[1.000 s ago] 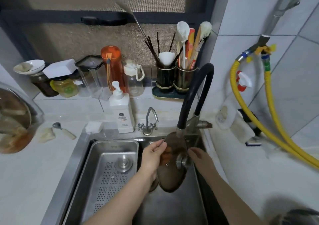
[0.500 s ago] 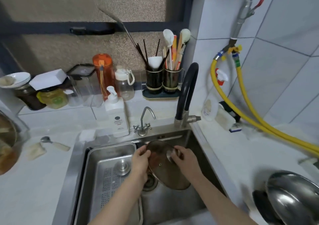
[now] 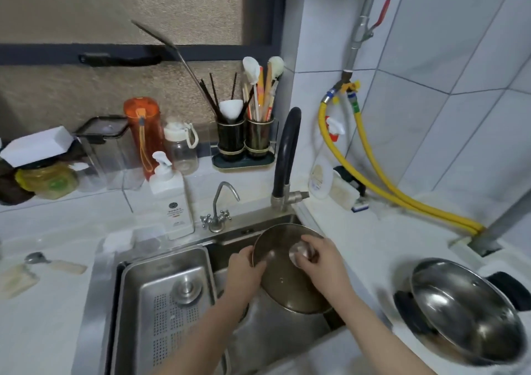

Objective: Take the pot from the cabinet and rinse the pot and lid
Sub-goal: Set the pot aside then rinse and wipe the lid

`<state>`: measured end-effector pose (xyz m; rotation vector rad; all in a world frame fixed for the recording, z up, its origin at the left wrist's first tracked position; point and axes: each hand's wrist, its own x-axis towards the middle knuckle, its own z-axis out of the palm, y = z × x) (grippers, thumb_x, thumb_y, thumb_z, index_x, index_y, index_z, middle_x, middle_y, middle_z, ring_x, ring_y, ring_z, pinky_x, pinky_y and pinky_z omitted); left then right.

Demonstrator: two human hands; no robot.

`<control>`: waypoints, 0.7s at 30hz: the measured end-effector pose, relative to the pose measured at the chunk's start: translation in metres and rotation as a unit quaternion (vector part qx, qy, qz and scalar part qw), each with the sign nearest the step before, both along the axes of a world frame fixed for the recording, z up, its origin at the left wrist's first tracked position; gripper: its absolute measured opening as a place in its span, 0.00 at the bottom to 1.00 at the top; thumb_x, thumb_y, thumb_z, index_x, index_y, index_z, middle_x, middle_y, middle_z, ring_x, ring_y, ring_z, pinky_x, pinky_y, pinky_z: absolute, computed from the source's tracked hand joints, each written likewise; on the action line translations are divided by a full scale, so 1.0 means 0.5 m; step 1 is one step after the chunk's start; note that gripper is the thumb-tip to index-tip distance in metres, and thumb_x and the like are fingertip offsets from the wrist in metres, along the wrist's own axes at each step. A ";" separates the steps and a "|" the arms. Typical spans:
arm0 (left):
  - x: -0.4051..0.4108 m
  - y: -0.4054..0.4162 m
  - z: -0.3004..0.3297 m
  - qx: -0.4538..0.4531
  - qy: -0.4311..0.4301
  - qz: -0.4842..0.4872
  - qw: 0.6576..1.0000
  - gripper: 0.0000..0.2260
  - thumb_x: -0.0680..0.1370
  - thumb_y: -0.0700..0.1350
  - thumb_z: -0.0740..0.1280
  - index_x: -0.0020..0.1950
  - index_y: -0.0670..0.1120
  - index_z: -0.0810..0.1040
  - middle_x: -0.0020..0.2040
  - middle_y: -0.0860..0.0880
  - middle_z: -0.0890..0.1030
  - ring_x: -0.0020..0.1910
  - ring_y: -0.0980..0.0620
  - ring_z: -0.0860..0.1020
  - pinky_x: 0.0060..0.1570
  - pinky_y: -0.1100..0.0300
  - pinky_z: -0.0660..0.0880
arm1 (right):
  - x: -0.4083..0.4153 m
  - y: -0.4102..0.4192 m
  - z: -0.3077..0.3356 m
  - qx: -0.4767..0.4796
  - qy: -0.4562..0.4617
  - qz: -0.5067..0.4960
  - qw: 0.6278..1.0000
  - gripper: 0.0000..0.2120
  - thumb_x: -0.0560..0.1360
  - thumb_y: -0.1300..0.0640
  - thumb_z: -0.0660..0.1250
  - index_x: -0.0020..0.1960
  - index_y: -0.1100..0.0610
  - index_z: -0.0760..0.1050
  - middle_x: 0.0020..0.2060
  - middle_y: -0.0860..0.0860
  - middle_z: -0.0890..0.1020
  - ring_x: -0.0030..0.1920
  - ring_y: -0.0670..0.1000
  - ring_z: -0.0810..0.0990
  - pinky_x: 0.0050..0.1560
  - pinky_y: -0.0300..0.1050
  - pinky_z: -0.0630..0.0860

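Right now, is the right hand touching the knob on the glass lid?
Touching. The head view shows the right hand with fingers wrapped around the knob of the glass lid.

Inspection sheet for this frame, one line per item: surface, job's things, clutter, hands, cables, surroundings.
Surface: pale countertop around a steel sink.
Job's things: glass lid held tilted over the sink; steel pot on the counter, right.
Clutter: soap bottle, orange bottle, utensil holders, spoon.
Hands: left hand at the lid's rim; right hand on its knob.
Cables: yellow hoses along the wall.
Surroundings: white tiles, window, black faucet.
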<state>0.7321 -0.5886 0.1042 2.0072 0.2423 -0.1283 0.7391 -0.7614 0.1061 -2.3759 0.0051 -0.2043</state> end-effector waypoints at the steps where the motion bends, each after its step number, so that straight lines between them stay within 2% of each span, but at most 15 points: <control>1: 0.004 -0.018 -0.001 -0.010 -0.009 -0.018 1.000 0.16 0.69 0.42 0.68 0.56 0.45 0.80 0.50 0.44 0.83 0.51 0.46 0.81 0.53 0.55 0.78 | -0.006 -0.022 0.009 0.000 -0.015 -0.017 1.000 0.16 0.70 0.52 0.70 0.57 0.48 0.76 0.42 0.48 0.74 0.43 0.45 0.71 0.43 0.34 0.65; 2: 0.006 -0.039 0.004 -0.022 -0.015 -0.038 0.999 0.14 0.68 0.41 0.68 0.54 0.46 0.80 0.48 0.45 0.83 0.47 0.48 0.81 0.50 0.58 0.79 | -0.012 -0.044 0.019 0.002 -0.028 -0.037 0.999 0.15 0.69 0.50 0.71 0.55 0.47 0.76 0.40 0.47 0.74 0.40 0.46 0.72 0.39 0.34 0.65; 3: 0.008 -0.060 0.011 -0.036 -0.023 -0.060 0.997 0.13 0.69 0.38 0.68 0.53 0.46 0.80 0.45 0.48 0.83 0.43 0.53 0.81 0.45 0.65 0.77 | -0.018 -0.067 0.030 0.005 -0.033 -0.059 0.998 0.16 0.69 0.50 0.72 0.55 0.48 0.76 0.40 0.47 0.74 0.38 0.46 0.73 0.38 0.35 0.65; 4: 0.010 -0.083 0.020 -0.047 -0.032 -0.081 0.995 0.14 0.70 0.34 0.67 0.52 0.47 0.80 0.42 0.50 0.83 0.40 0.57 0.80 0.40 0.70 0.75 | -0.024 -0.090 0.039 0.008 -0.037 -0.083 0.996 0.17 0.68 0.50 0.73 0.56 0.51 0.76 0.41 0.48 0.74 0.37 0.46 0.73 0.39 0.37 0.66; 5: 0.013 -0.108 0.027 -0.060 -0.042 -0.100 0.992 0.14 0.71 0.32 0.66 0.52 0.47 0.81 0.40 0.51 0.83 0.38 0.60 0.79 0.39 0.71 0.73 | -0.029 -0.114 0.049 0.008 -0.039 -0.104 0.994 0.19 0.68 0.51 0.73 0.58 0.54 0.77 0.42 0.48 0.75 0.36 0.45 0.74 0.41 0.38 0.67; 8: 0.016 -0.184 0.045 -0.067 -0.042 -0.141 0.987 0.15 0.71 0.30 0.64 0.50 0.47 0.81 0.36 0.51 0.81 0.36 0.55 0.79 0.41 0.62 0.74 | -0.047 -0.190 0.071 0.005 -0.043 -0.151 0.988 0.22 0.68 0.52 0.73 0.60 0.57 0.76 0.43 0.49 0.75 0.38 0.48 0.75 0.44 0.41 0.70; 10: 0.016 -0.240 0.054 -0.070 -0.031 -0.157 0.985 0.17 0.71 0.30 0.64 0.42 0.53 0.79 0.37 0.48 0.81 0.41 0.48 0.80 0.48 0.52 0.77 | -0.063 -0.240 0.081 0.010 -0.043 -0.179 0.983 0.21 0.68 0.52 0.73 0.60 0.56 0.76 0.46 0.50 0.76 0.41 0.50 0.76 0.46 0.43 0.72; 12: 0.017 -0.295 0.053 -0.085 -0.027 -0.168 0.982 0.20 0.72 0.29 0.64 0.36 0.57 0.74 0.35 0.53 0.80 0.41 0.50 0.79 0.49 0.53 0.76 | -0.078 -0.289 0.086 0.016 -0.043 -0.205 0.978 0.21 0.69 0.52 0.72 0.60 0.56 0.76 0.47 0.51 0.77 0.43 0.51 0.77 0.50 0.47 0.75; 14: 0.016 -0.349 0.049 -0.080 -0.021 -0.199 0.976 0.18 0.72 0.30 0.65 0.36 0.54 0.75 0.30 0.57 0.79 0.34 0.58 0.77 0.43 0.58 0.74 | -0.092 -0.339 0.086 0.010 -0.036 -0.224 0.974 0.21 0.69 0.51 0.72 0.60 0.55 0.76 0.48 0.51 0.77 0.43 0.52 0.78 0.50 0.46 0.75; 16: 0.014 -0.398 0.038 -0.055 -0.029 -0.239 0.969 0.09 0.71 0.34 0.69 0.42 0.48 0.78 0.36 0.55 0.81 0.37 0.56 0.78 0.41 0.61 0.75 | -0.104 -0.386 0.083 -0.005 -0.026 -0.235 0.972 0.20 0.69 0.50 0.72 0.59 0.55 0.76 0.47 0.51 0.78 0.41 0.51 0.77 0.46 0.43 0.72; 17: 0.013 -0.423 0.031 -0.034 -0.040 -0.267 0.962 0.09 0.70 0.37 0.71 0.48 0.46 0.79 0.42 0.51 0.81 0.42 0.53 0.79 0.44 0.60 0.76 | -0.110 -0.408 0.081 -0.009 -0.021 -0.242 0.970 0.20 0.68 0.50 0.72 0.58 0.55 0.76 0.46 0.51 0.78 0.40 0.50 0.77 0.45 0.42 0.70; 19: 0.008 -0.464 0.019 0.033 -0.056 -0.334 0.940 0.21 0.69 0.45 0.72 0.61 0.46 0.74 0.56 0.51 0.77 0.56 0.52 0.75 0.57 0.58 0.73 | -0.123 -0.446 0.078 -0.003 -0.011 -0.259 0.966 0.21 0.69 0.51 0.72 0.60 0.56 0.76 0.46 0.50 0.78 0.41 0.50 0.77 0.45 0.41 0.69; 21: -0.002 -0.494 0.009 0.074 -0.059 -0.381 0.920 0.30 0.70 0.49 0.71 0.69 0.47 0.66 0.64 0.52 0.69 0.64 0.52 0.68 0.64 0.59 0.65 | -0.136 -0.473 0.074 0.002 -0.003 -0.269 0.963 0.21 0.70 0.54 0.71 0.61 0.57 0.75 0.47 0.51 0.78 0.43 0.51 0.77 0.46 0.41 0.68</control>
